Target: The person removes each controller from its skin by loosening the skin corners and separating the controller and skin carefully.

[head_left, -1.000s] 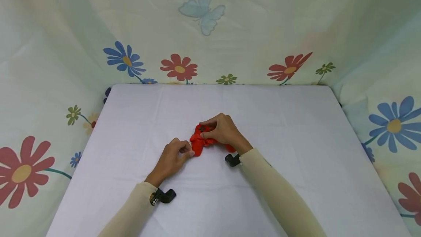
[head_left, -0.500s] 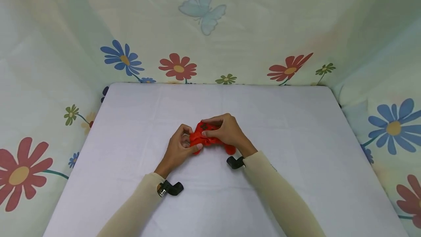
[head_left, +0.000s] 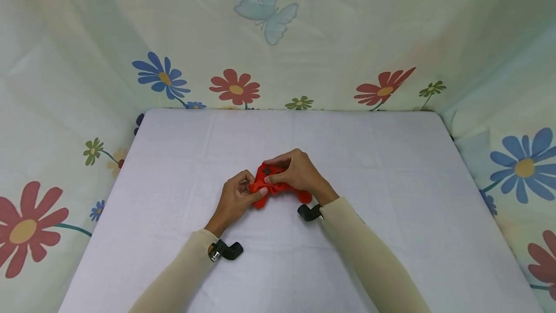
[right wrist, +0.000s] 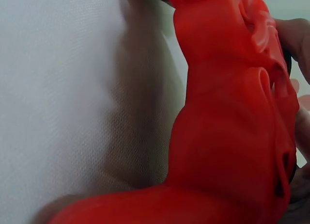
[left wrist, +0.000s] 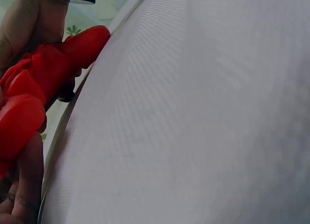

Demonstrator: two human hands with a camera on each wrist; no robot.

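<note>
A game controller with a dark cross-shaped pad wears a red rubbery cover, held near the middle of the table in the head view. The cover is bunched and wrinkled along its face in the right wrist view, with dark edges of the controller showing beside it. My left hand pinches the left grip, thumb on the near side and fingers behind. My right hand grips the controller's right part from above, hiding much of its face. One smooth red grip end sticks out in the left wrist view.
A white cloth covers the table. Behind and beside it hangs a curtain printed with flowers and a butterfly. Each wrist carries a small black camera, the left one and the right one.
My left hand has gone from touching the left grip's end to pinching it with thumb and fingers. The controller tilted slightly, then lowered again; my right hand keeps its hold.
</note>
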